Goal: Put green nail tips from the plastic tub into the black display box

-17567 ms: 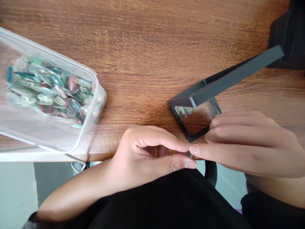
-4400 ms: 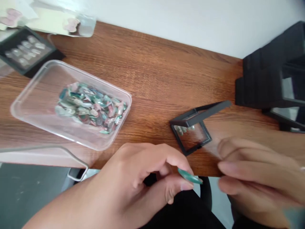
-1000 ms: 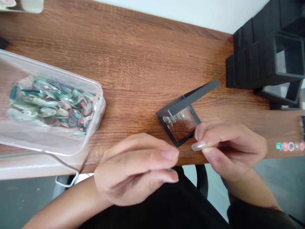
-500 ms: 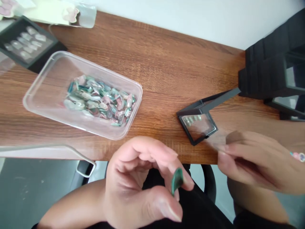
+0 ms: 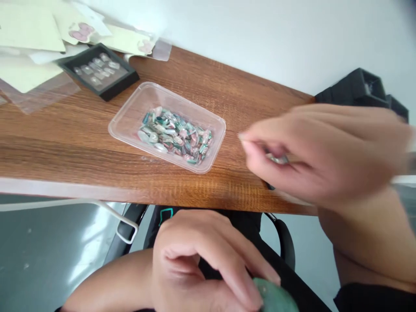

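Observation:
My left hand (image 5: 208,264) is low in the view, over my lap, below the table edge. Its fingers are curled and pinch a green press-on nail (image 5: 276,297) against the thumb. My right hand (image 5: 325,151) is raised over the right part of the table and smeared by motion. Its fingertips are pinched together on a small pale shiny piece (image 5: 278,159). It covers the small black frame box, of which only a dark corner (image 5: 270,187) shows. A clear plastic tub (image 5: 130,117) holding several green, pink and pale nails (image 5: 175,135) stands left of my right hand.
A black display box (image 5: 99,69) with several pale nails lies at the back left among cream cards and clear sleeves (image 5: 29,47). Stacked black boxes (image 5: 360,86) stand at the back right. The wooden table's front edge (image 5: 130,193) runs across. A chair armrest (image 5: 282,238) is below.
The view has tilted up and left. My right hand rose and moved left in front of the frame box. My left hand dropped lower with the green nail still in it.

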